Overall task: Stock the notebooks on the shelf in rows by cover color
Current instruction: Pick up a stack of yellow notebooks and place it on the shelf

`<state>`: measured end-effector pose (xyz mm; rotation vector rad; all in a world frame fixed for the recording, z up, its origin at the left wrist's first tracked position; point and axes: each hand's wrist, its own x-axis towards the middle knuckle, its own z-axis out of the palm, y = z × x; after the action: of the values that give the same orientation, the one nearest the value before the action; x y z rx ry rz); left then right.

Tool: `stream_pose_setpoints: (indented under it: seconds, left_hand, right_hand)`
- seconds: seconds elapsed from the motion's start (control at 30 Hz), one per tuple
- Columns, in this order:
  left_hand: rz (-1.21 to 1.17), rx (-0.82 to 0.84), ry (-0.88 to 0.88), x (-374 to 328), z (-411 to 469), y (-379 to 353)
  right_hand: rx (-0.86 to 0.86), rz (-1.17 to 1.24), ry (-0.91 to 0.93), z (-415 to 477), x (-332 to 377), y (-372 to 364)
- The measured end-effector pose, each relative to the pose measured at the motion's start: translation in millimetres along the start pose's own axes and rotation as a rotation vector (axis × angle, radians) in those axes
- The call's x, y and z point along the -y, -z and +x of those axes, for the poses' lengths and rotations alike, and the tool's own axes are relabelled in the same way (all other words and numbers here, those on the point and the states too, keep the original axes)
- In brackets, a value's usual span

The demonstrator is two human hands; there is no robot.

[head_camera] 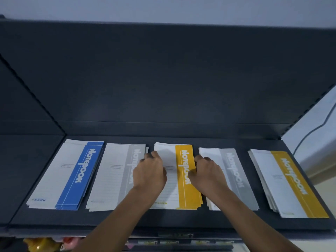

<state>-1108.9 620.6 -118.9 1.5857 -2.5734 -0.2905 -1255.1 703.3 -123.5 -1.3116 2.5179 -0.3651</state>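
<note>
Currently five notebook stacks lie flat in a single row on the dark shelf (163, 219), all forward of the back panel (163, 79). Positions are taken from the centre yellow stack (189, 195) as the middle of the dial. The left grey stack (112, 177) lies just beside it at nine o'clock, with the blue stack (72, 177) farther out on the same line. The right grey stack (234, 179) lies just beside it at three o'clock, and the right yellow stack (291, 182) lies beyond that, near the shelf's end. Several stacks are slightly fanned, their edges not flush.

The left hand (151, 171) is at the centre yellow stack's nine o'clock edge, fingers curled over it. The right hand (207, 173) is at its three o'clock edge, fingers curled against the yellow band. The hands are apart and appear clamped on that stack from opposite sides; whether the fingertips reach under it cannot be told.

A cable (309, 131) runs along the wall at about two o'clock, past the shelf's end. Blurred coloured goods (40, 246) show below the shelf at about seven o'clock.
</note>
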Motion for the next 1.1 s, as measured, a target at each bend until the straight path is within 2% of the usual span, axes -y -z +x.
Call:
stream_pose_setpoints:
  seconds: [0.37,0.53,0.87,1.1]
  left_hand:
    - [-0.049,-0.067,0.018,7.3,-15.1,20.9]
    - [-0.079,-0.107,0.068,38.7,-37.0,30.5]
    - [-0.147,-0.201,0.296,134.5,-95.9,63.6]
    - [-0.157,-0.28,0.452,226.7,-146.8,90.8]
  right_hand:
    - [-0.013,0.062,0.224,-8.2,10.6,19.2]
    - [0.042,0.086,0.36,-14.9,35.7,10.3]
    - [0.187,0.14,0.62,-39.9,140.8,-15.0]
    - [0.268,0.078,0.796,-76.5,236.8,-42.8]
